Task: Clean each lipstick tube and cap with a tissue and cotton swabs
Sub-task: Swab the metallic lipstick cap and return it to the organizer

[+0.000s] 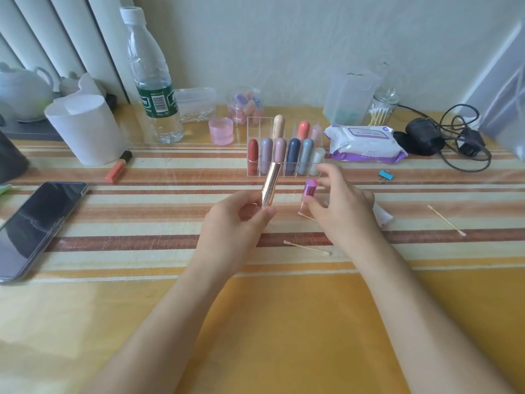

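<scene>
Phone (pixel 37 223) lies flat at left of surface (pixel 255 322). Left grip (pixel 238 220) clasps the lower end of the gold lipstick tube (pixel 270 183). Tube is tilted, held above the surface, in front of clear rack (pixel 284 166) of lipsticks. Right grip (pixel 341 211) pinches purple cap (pixel 310 188) between thumb and fingers, just right of tube, apart from it. White tissue (pixel 382 216) shows at that grip's right edge. Cotton swab (pixel 307 247) lies on surface nearby.

Home desk/vanity: striped tablecloth (pixel 170 251), teapot (pixel 22 93), water bottle (pixel 153 81), phone (pixel 37 223), lipstick organizer (pixel 284 149), curtain (pixel 71 32).
</scene>
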